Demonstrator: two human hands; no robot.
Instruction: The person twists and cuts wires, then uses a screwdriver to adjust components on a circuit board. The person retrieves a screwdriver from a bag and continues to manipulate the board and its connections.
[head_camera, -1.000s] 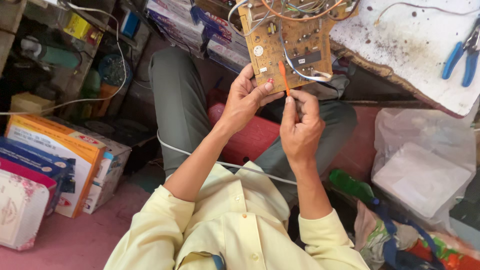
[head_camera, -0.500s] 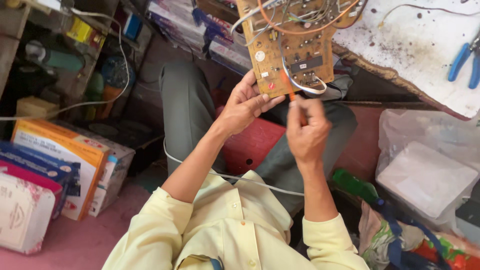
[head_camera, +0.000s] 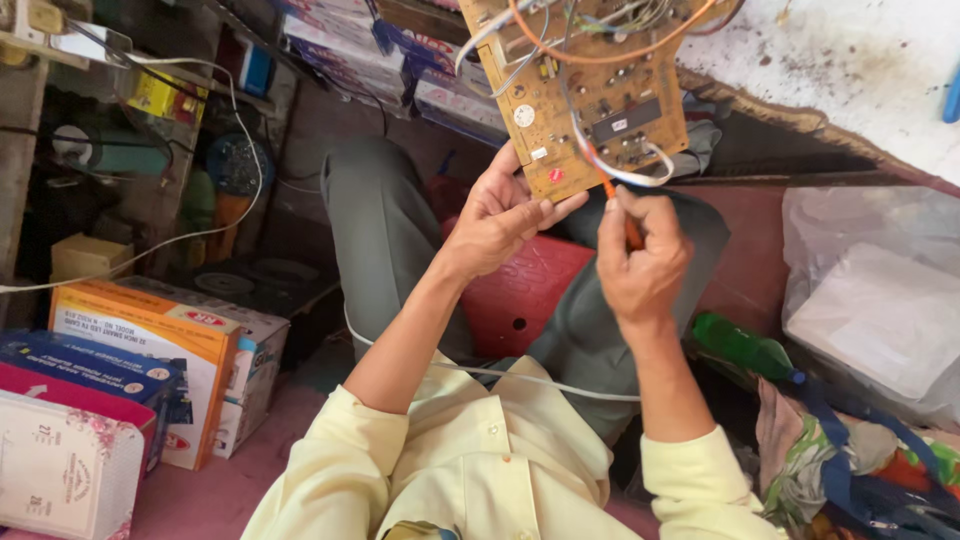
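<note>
1. The left hand (head_camera: 505, 215) is gripping the lower corner of a tan circuit board (head_camera: 585, 95), thumb and fingers closed on its edge.
2. The board is being held up in front of the person, above the knees, tilted, with its top running out of the frame.
3. White, grey and orange wires (head_camera: 600, 165) are looping across the board's face, and a dark chip is sitting near its right side.
4. The right hand (head_camera: 640, 260) is curling tight around an orange-handled tool (head_camera: 622, 215), whose tip is touching the board's lower edge just beside the white wire loop.
5. What kind of tool it is cannot be told, as the fist is hiding most of it.
6. The person is sitting, wearing a pale yellow shirt and grey trousers, over a red stool (head_camera: 525, 290).
7. A white worktop (head_camera: 850, 70) is lying at the upper right, just behind the board.
8. An orange-and-white box (head_camera: 150, 340) is standing on the floor at the left, well apart from the hands.
9. A green bottle (head_camera: 745, 345) is lying near the right forearm, beside a clear plastic bag (head_camera: 870, 310).
</note>
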